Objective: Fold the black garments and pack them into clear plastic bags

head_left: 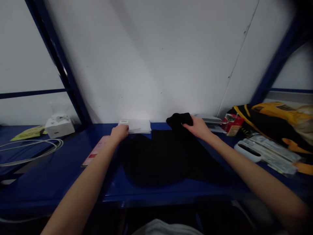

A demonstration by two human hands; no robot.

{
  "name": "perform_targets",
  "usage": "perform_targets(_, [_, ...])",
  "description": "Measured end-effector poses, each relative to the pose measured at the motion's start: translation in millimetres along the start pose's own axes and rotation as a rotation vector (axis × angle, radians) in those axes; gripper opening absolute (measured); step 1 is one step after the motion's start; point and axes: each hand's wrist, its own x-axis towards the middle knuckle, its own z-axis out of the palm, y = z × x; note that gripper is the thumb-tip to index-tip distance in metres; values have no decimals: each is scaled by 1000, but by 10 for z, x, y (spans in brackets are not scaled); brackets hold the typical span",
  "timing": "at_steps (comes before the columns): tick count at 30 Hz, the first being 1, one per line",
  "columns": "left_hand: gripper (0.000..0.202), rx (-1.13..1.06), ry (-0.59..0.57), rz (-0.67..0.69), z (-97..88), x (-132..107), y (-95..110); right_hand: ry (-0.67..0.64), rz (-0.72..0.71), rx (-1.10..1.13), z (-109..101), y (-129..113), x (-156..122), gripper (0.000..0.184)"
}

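Head view looks down on a black garment (166,160) spread across a blue table (49,192), lying between the two forearms and reaching forward from near the table's front edge. Its far end is gathered into a bunched fold, and the right hand (198,128) closes around that fold, fingers curled over the cloth. The left hand (119,133) sits at the garment's far left edge, curled downward; whether it pinches the cloth or only rests against it, I cannot tell. Just beyond that hand, almost touching it, lies a flat white packet (135,126) against the wall. A pink and red card (96,150) lies beside the garment, partly under the left forearm. Further left are a white tissue box (59,126), a yellow-green sheet (29,133) and a loop of white cable (31,151). To the right of the right hand are a stack of papers (210,123) and a red carton (232,124), then a white item in clear packaging (266,153) beside a yellow and black bag (271,124). A white wall (146,65) with dark blue frame posts (58,65) rises behind the table.
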Motion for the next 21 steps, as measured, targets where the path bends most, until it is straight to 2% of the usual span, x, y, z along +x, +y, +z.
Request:
perform_targets(4, [28,22,89,30,-81,-41,31,46,36,3,-19,13,9,40])
perform_targets(9, [33,-33,281,150,-304,-168,178,248,113,-46,-123,-10,9,41])
perform_targets(11, [35,-45,288,256,-391,-235,282,325,130,-59,-185,-31,2,40])
perform_targets(15, [30,26,213,558,-452,-374,568,423,132,-64,-283,-106,-42,38])
perform_targets(18, [30,-29,205,722,-398,-473,809,455,65,-49,-283,-190,-111,36])
perform_targets(20, [35,-93,202,774,-333,-522,938,510,-91,-12,-239,-256,-170,34])
perform_targets(21, [39,-130,193,789,-296,-536,984,547,-219,12,-206,-292,-202,32])
